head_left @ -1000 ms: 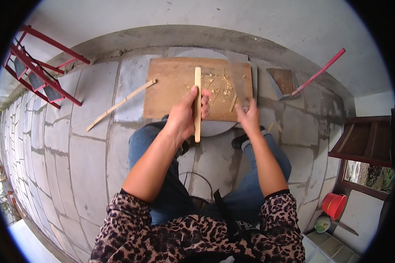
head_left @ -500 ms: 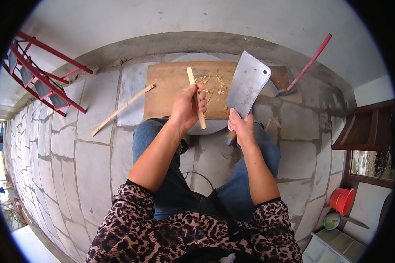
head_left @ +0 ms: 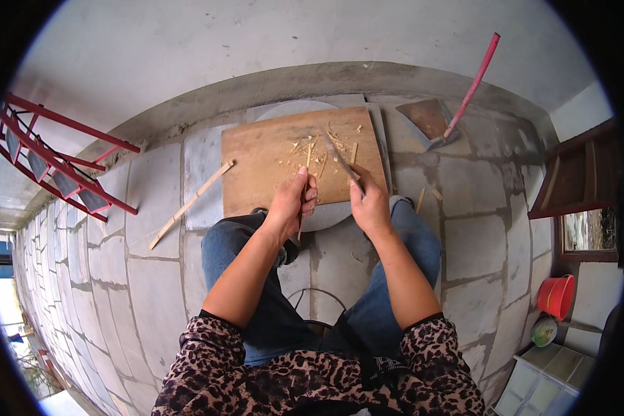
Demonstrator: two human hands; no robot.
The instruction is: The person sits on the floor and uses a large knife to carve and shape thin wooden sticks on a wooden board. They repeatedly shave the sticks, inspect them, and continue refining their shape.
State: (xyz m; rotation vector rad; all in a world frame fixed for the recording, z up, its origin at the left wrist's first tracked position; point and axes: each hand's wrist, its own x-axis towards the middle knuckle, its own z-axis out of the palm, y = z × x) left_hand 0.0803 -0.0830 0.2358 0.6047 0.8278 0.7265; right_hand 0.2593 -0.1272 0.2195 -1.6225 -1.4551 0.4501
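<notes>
My left hand [head_left: 292, 202] is closed round a narrow light wood strip [head_left: 309, 154]; its upper end stands out beyond my thumb, and its lower end shows below my fist. My right hand [head_left: 370, 205] grips a cleaver [head_left: 341, 158], whose blade I now see almost edge-on, pointing up and to the left over the board. The cleaver's handle is hidden in my fingers. Both hands are over the near edge of a brown wooden board [head_left: 253, 156]. Thin pale shavings [head_left: 334, 144] lie scattered on the board.
A long wood strip [head_left: 191, 204] rests with its upper end at the board's left side. Small wood pieces [head_left: 421, 200] lie on the paving right of it. A dustpan with a pink handle [head_left: 473, 87], a red bucket [head_left: 556, 297] and a red metal frame [head_left: 69, 159] stand around.
The cleaver has turned from broadside to nearly edge-on and swung leftward, nearer the strip. My right hand has moved left; the strip now shows its narrow side. The view has shifted slightly.
</notes>
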